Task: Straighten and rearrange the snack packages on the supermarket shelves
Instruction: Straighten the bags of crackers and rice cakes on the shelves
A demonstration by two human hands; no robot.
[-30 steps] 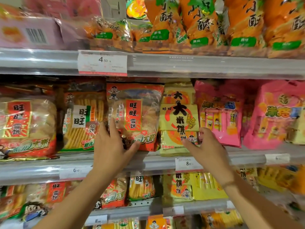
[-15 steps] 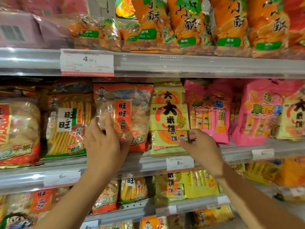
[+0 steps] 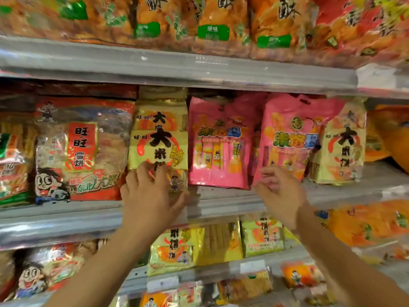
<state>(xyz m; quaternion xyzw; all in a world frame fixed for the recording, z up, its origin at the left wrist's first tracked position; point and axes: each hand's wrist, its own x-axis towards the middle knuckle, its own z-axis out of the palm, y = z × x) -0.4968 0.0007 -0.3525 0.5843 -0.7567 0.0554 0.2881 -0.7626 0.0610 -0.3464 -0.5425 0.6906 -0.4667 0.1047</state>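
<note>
- You were working the middle shelf [image 3: 221,202], with your left hand [image 3: 150,196] laid against the lower front of the yellow rice-cracker pack [image 3: 158,142]. Its fingers [image 3: 143,173] were spread and fairly straight, pressing the face rather than curling round it, and the thumb reached out toward the pack's lower right corner.
- Your right hand [image 3: 280,193] hung just in front of the gap between the two pink packs; its fingers [image 3: 269,173] were loosely bent and gripped nothing that I could see. Motion blur kept me from telling whether the tips touched plastic.
- The left pink pack [image 3: 218,142] stood just left of those fingertips, upright. The right pink pack [image 3: 292,138] stood above and right of them, leaning a little to the right against a second yellow pack [image 3: 342,147].
- The red rice-cracker bag [image 3: 81,149] sat just left of your left fingers, touching the yellow pack's side.
- I judged the step to be squaring the yellow pack while you reached on toward the pink row.
- The next move likely called for steadying the yellow pack with a flat palm, then taking the right pink pack by its lower edge and righting it. The second yellow pack looked out of place beside it, and probably belonged with its twin.
</note>
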